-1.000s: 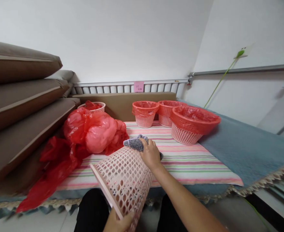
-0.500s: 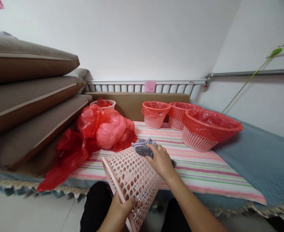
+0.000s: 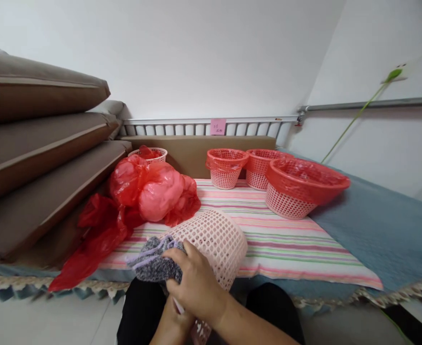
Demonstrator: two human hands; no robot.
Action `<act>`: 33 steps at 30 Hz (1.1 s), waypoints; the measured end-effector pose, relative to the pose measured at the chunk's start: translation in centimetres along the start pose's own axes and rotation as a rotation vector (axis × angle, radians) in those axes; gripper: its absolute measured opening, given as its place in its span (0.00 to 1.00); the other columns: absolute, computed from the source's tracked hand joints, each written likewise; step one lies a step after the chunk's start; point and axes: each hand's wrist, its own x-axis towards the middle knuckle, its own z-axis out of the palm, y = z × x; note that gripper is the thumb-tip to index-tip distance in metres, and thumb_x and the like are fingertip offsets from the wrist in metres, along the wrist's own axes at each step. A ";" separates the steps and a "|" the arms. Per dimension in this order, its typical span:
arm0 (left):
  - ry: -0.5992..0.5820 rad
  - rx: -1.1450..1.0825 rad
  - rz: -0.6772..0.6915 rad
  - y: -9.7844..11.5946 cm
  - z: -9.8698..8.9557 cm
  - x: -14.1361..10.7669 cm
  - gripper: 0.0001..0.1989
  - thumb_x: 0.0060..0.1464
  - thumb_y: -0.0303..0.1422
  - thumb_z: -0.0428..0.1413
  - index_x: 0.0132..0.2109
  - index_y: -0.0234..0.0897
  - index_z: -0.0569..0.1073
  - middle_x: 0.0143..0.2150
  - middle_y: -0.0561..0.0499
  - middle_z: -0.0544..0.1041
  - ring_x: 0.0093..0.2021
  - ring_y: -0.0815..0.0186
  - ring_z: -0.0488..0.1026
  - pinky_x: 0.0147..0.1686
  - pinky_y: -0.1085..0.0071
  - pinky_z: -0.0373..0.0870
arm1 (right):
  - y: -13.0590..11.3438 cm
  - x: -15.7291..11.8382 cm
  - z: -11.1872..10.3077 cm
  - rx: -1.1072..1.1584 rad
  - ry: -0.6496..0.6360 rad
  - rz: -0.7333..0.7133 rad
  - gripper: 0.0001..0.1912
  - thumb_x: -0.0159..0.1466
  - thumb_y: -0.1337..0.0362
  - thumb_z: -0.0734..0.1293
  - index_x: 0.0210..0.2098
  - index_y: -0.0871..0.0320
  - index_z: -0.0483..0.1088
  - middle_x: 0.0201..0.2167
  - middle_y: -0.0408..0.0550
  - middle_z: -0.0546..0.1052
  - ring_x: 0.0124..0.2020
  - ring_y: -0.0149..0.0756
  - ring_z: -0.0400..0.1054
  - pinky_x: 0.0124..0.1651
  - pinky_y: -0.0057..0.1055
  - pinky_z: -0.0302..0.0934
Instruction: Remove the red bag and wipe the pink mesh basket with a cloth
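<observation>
A pink perforated basket [image 3: 225, 235] lies tilted on its side over my lap, its base pointing up and away to the right. My right hand [image 3: 196, 282] grips a grey cloth with lilac edging [image 3: 157, 261] against the basket's rim side. Beneath it, my left hand [image 3: 173, 321] holds the basket's rim, its fingers partly hidden by the right hand and the cloth. Beyond the basket, a heap of red plastic bags [image 3: 160, 191] rests on the striped sheet [image 3: 286, 244].
Three pink baskets lined with red bags [image 3: 227, 167] [image 3: 263, 167] [image 3: 293, 196] stand at the back right. Another basket [image 3: 162, 155] stands behind the bag heap. Stacked cushions [image 3: 41, 148] rise on the left. A railing [image 3: 182, 129] runs along the wall.
My right hand has moved the cloth down and left, from the basket's side to its rim end. The basket has turned, with its base now further up. The view has shifted slightly.
</observation>
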 end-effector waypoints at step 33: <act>-0.201 0.107 -0.023 -2.2 -0.8 -0.6 0.25 0.40 0.43 0.66 0.46 0.34 0.77 0.49 0.38 0.78 0.56 0.45 0.69 0.59 0.54 0.59 | 7.7 4.3 -3.6 -0.156 0.271 0.130 0.20 0.56 0.71 0.62 0.48 0.54 0.67 0.42 0.47 0.72 0.44 0.39 0.66 0.48 0.31 0.58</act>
